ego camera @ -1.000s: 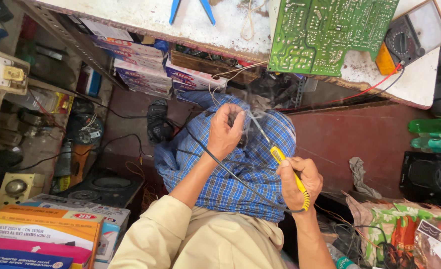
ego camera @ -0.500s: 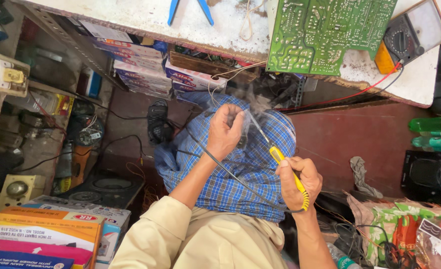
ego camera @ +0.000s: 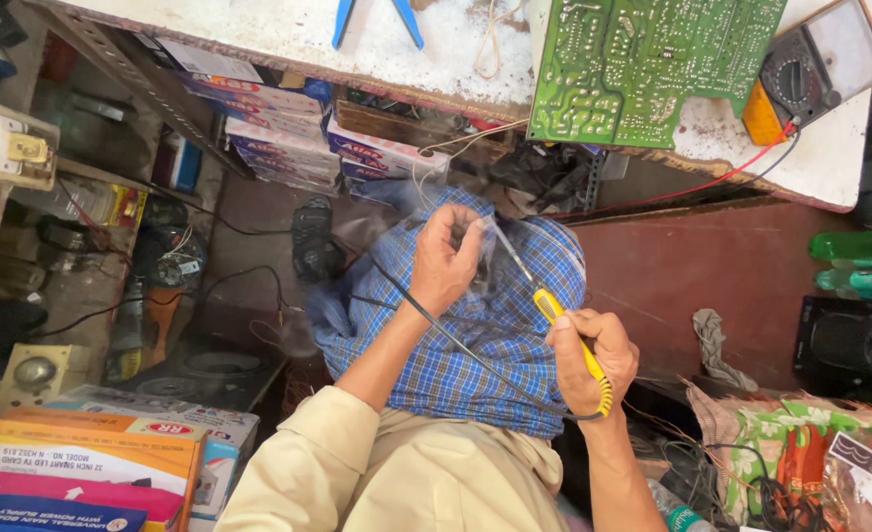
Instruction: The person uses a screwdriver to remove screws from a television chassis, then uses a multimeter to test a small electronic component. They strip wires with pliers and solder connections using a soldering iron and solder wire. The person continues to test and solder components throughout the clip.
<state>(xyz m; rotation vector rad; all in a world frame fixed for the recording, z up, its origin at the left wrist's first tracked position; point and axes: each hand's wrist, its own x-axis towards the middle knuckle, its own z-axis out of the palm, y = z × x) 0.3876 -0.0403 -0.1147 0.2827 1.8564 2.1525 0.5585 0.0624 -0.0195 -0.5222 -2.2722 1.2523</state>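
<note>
At the far left edge a cream switch box (ego camera: 2, 148) sits on a shelf, and below it, in the lower left corner, lies a stack of flat cartons: an orange box (ego camera: 91, 458) with a white label panel on top, a pink one (ego camera: 71, 493) under it and a dark blue one (ego camera: 42, 517) at the bottom. Further right, under the rim of the white workbench (ego camera: 436, 49), a row of slim red, white and blue boxes (ego camera: 268, 128) is stacked on edge, slanting down toward the middle. The left hand (ego camera: 446, 261) comes up from a bent forearm over a blue checked cloth (ego camera: 455, 355) on the lap; its fingers are curled shut, pinching the end of a thin black wire (ego camera: 426, 315) that runs down across the cloth. What exactly sits between the fingertips is too small to tell. A wisp of smoke hangs around it. Just to the right, the right hand (ego camera: 593, 360) is closed in a fist-like grip around the yellow handle of a soldering iron (ego camera: 559, 320), whose metal tip slants up and left to meet the left hand's fingertips. Above, a green circuit board (ego camera: 643, 64) lies on the workbench, and right of it a multimeter (ego camera: 810, 69) with red and black leads. At the right edge stand green plastic bottles (ego camera: 859, 261) lying sideways, with patterned green and red packets (ego camera: 800, 443) below.
</note>
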